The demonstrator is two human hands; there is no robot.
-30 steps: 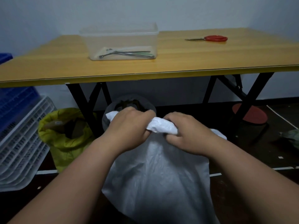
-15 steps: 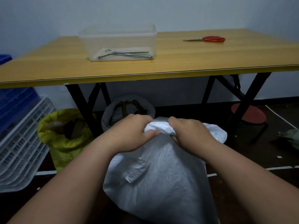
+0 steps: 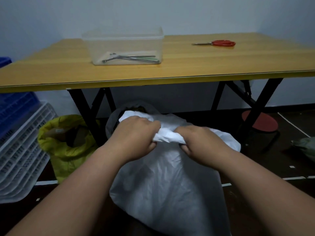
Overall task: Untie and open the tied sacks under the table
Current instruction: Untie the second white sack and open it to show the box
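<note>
Two hands work at centre frame: the left hand [image 3: 136, 135] and right hand [image 3: 202, 143] each clench the bunched neck of the white sack [image 3: 163, 184], which stands on the floor in front of the table [image 3: 170, 79]. Pulling apart too hard could tighten the knot or tip the sack. Behind it, a grey sack [image 3: 112, 121] and, at lower left, a yellow sack [image 3: 68, 150] already gape open.
</note>
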